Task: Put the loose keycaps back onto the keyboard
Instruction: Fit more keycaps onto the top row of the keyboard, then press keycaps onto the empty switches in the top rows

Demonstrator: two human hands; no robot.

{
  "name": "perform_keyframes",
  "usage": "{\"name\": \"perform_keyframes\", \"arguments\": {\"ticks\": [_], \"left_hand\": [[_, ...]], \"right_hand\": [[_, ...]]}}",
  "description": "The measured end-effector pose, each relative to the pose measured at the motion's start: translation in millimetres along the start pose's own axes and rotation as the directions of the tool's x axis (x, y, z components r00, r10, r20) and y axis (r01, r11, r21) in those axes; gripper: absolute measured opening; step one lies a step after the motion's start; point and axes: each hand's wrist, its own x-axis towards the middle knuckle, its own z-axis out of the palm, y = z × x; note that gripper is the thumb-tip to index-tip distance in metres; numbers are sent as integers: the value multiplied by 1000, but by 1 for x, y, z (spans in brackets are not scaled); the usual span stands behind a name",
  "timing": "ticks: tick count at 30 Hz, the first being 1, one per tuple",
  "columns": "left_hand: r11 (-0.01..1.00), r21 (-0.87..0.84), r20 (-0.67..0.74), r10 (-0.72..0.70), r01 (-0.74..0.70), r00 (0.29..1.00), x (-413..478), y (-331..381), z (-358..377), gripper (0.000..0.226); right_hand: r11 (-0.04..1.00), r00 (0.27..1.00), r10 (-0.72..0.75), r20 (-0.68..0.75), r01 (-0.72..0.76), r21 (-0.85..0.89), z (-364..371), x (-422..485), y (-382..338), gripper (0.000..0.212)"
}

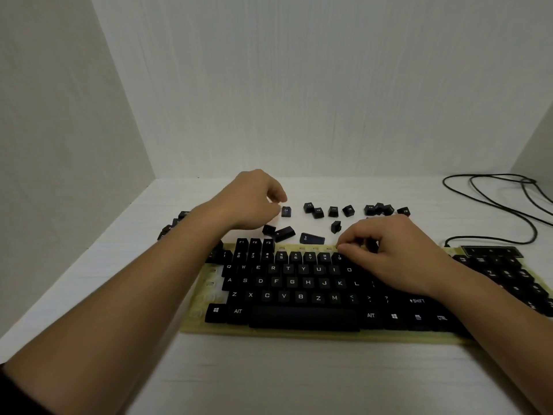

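As R hand point(395, 253) touches kbd point(269, 329), L hand point(251, 202) hovers near keycap point(286, 211).

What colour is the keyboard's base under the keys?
Pale yellow; the keyboard base shows best in the head view.

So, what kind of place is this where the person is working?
Probably a plain indoor work corner, perhaps set up for recording: a white table closed in by bare white walls on three sides, with a keyboard, loose keycaps and a black cable on it.
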Motion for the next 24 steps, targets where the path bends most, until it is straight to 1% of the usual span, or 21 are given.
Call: {"name": "perform_keyframes", "arguments": {"ticks": [2,4,6,11,14,18,21,24], "left_hand": [[999,35,44,-19,17,999,6,3,9,39],[995,94,109,-30,19,994,13,5,16,44],[992,123,113,-25,10,993,18,7,21,40],[993,116,68,-43,35,997,19,4,27,32],[994,100,42,-37,33,998,19,2,28,29],[999,43,22,-21,20,1000,17,3,22,27],[999,7,2,33,-33,999,12,9,9,25],[992,-65,59,110,-106,992,3,18,-5,18]], "right_hand": [[1000,1000,4,4,-5,11,-1,0,0,19],[1000,1000,2,6,-2,14,-1,0,0,19],[1000,1000,-9,4,9,9,-1,0,1,16],[1000,1000,4,2,-4,9,0,0,1,16],[1000,1000,5,10,-5,8,-1,0,0,18],[1000,1000,11,2,-11,3,-1,0,0,14],[1000,1000,16,4,-16,3,-1,0,0,14],[1000,1000,18,9,-18,1,0,0,1,15]]}}
